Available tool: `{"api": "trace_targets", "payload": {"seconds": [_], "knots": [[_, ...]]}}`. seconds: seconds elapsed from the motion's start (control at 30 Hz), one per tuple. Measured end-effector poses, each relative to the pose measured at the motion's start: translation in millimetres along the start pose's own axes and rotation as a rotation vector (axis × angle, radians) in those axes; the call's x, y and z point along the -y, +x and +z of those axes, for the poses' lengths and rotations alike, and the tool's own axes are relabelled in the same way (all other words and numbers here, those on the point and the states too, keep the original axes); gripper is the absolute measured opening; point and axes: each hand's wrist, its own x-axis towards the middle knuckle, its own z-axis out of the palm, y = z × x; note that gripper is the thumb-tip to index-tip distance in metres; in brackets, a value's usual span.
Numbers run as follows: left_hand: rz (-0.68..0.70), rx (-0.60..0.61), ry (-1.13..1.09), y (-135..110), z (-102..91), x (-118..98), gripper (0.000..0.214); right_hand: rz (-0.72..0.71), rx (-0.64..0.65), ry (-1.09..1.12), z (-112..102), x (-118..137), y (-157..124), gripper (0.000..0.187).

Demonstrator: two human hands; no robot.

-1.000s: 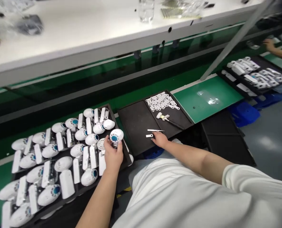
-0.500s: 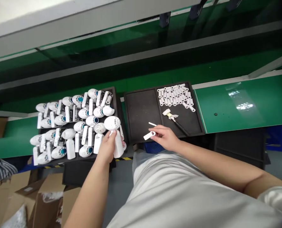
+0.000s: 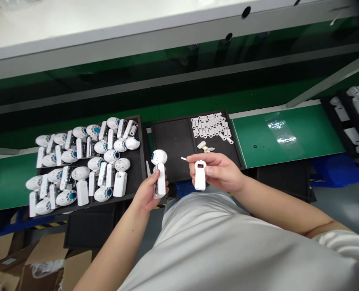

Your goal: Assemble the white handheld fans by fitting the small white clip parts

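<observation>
Gripping a fan (image 3: pixel 160 180) in the left hand (image 3: pixel 147 194), fingers closed around its stem, round head up, near the frame's centre. Pinching a white handle (image 3: pixel 200 176) in the right hand (image 3: pixel 218 171), narrow hold, small dark window at the far end. Best with a firm wrap low on the stem, clear of the grille, and a light hold on the handle's edges, off the window. Long axes near upright in the frame, side by side and apart, far ends pointing away from the body. Just beyond, on a black tray (image 3: pixel 170 153), a thin stick (image 3: pixel 183 159), a brush (image 3: pixel 205 146) and rows of white tubes (image 3: pixel 211 127). At the left of the frame, a second tray (image 3: pixel 141 161) packed with fans (image 3: pixel 80 173). At the right, a green mat (image 3: pixel 288 137).
</observation>
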Motion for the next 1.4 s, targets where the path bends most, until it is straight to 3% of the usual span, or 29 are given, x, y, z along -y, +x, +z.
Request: {"api": "trace_targets", "payload": {"seconds": [0.17, 0.27, 0.4, 0.47, 0.63, 0.77, 0.9, 1.07, 1.4], "knots": [[0.022, 0.051, 0.012, -18.1, 5.7, 1.1, 0.051, -0.067, 0.091, -0.01, 9.5, 8.1, -2.5, 0.039], [0.107, 0.203, 0.038, -29.8, 13.8, -3.1, 0.059, -0.09, 0.099, -0.062, 8.9, 10.9, -3.6, 0.039], [0.21, 0.433, 0.087, -38.2, 29.4, -6.8, 0.065, -0.081, 0.019, -0.139, 2.6, 8.4, -3.3, 0.04], [0.293, 0.485, 0.127, -39.5, 37.1, -6.7, 0.068, -0.094, -0.023, -0.149, -0.4, 4.3, -2.0, 0.043], [0.485, 0.427, 0.238, -36.5, 49.8, -3.1, 0.106, -0.134, -0.259, -0.208, 2.2, -8.1, 4.7, 0.041], [0.623, 0.341, 0.389, -30.3, 57.4, -1.7, 0.113, -0.175, -0.404, -0.347, 9.8, -15.1, 9.6, 0.038], [0.761, 0.277, 0.536, -26.8, 68.1, 1.0, 0.11, -0.138, -0.447, -0.343, 12.1, -15.7, 12.1, 0.04], [0.779, 0.207, 0.611, -25.8, 75.8, 8.6, 0.106, -0.121, -0.46, -0.417, 8.4, -11.0, 11.4, 0.038], [0.791, 0.214, 0.55, -27.5, 60.9, 23.8, 0.104, -0.1, -0.503, -0.425, 12.7, -24.5, 4.0, 0.039]]}}
